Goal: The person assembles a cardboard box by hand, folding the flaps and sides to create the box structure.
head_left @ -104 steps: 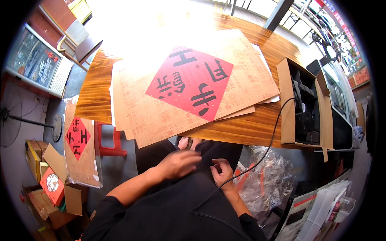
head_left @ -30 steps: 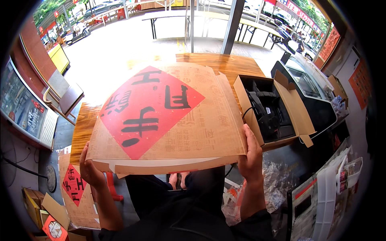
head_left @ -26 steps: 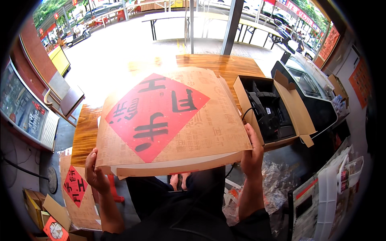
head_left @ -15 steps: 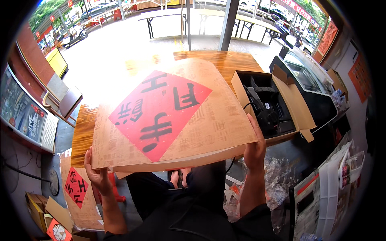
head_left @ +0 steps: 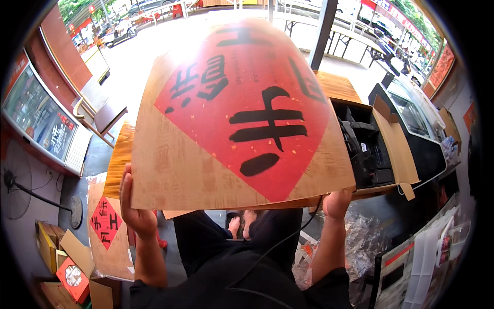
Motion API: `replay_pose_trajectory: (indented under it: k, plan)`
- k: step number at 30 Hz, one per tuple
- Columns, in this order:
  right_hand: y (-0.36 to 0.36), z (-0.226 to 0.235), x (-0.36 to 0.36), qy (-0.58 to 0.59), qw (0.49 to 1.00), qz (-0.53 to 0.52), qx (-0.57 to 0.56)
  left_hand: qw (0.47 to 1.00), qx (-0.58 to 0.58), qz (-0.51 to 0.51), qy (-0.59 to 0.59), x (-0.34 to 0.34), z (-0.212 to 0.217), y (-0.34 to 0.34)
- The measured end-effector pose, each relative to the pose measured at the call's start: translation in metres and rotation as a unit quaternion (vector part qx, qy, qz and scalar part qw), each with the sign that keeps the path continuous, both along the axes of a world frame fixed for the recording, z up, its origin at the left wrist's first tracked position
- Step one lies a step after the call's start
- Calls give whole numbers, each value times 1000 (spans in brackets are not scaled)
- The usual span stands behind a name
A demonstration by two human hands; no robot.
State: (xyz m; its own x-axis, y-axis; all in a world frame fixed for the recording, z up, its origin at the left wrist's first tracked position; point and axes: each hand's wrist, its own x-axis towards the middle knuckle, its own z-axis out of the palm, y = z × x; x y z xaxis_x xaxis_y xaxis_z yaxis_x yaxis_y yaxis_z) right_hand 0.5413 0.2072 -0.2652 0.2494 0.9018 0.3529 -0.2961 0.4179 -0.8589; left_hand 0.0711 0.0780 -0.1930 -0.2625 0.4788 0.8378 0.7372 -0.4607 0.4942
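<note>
A large flat brown cardboard box (head_left: 170, 170) fills the middle of the view. Its top carries a red diamond (head_left: 288, 172) with bold black brushed characters. My left hand (head_left: 138, 213) grips the near left corner, thumb up along the side. At the near right corner my right hand (head_left: 337, 204) holds the box from below, its fingers mostly hidden underneath. The box is raised over the wooden table (head_left: 121, 154), and its face is tilted toward me. Glare washes out its far edge.
To the right, an open carton (head_left: 393, 149) holds black equipment (head_left: 363, 147); a black cable (head_left: 309, 222) runs toward me. Clear plastic wrapping (head_left: 365, 232) lies on the floor. Another printed carton (head_left: 121, 262) and a chair (head_left: 103, 116) are at the left, near a display fridge (head_left: 46, 116).
Both hands have lifted the cardboard box closer to me and tilted it, so the red diamond looks larger. The view has shifted slightly left.
</note>
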Motion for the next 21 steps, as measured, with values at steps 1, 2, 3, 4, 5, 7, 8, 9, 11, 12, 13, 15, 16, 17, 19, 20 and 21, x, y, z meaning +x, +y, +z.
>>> replay_pose_trajectory:
  k: [1,2,3,4,5,7,8,9,11,12,13,15,16,17,19,20,21]
  plan:
    - [1,5,-2,-26,999,1,-26,1000,-7,8,6,-2,3,3]
    - [2,11,-7,-48,997,6,-52,1000,-16,20,15,-5,9,4]
    - [2,20,-10,-73,994,8,-77,999,-23,30,21,-9,12,5]
    - [2,26,-13,-98,990,10,-101,994,-65,58,70,-13,13,5]
    - [2,31,-17,-143,984,14,-102,990,-90,59,92,-11,14,6]
    - [1,38,-26,-233,967,22,-102,983,-152,56,87,-10,1,7]
    - [-1,37,-29,-222,969,8,-110,975,-185,55,111,-8,0,4]
    - [1,35,-28,-233,967,10,-104,969,-209,41,126,-11,-8,0]
    - [5,31,-21,-258,961,15,-95,969,-216,22,115,-12,-21,-3]
    - [2,37,-24,-264,959,36,-95,970,-222,13,101,-13,-25,-5]
    - [2,37,-22,-310,947,34,-83,970,-228,4,87,-15,-26,-3]
    - [2,46,-27,-329,939,26,-99,970,-235,-13,67,-18,-28,-3]
    - [2,39,-27,-323,941,17,-98,968,-243,-21,61,-19,-28,-7]
    - [3,33,-26,-317,944,7,-95,967,-248,-28,57,-20,-26,-9]
    - [8,26,-21,-283,955,4,-85,973,-225,-55,20,-23,-23,-10]
    - [10,24,-20,-257,963,13,-81,974,-218,-67,2,-27,-24,-11]
    - [10,22,-19,-231,970,21,-79,974,-212,-80,-19,-31,-25,-12]
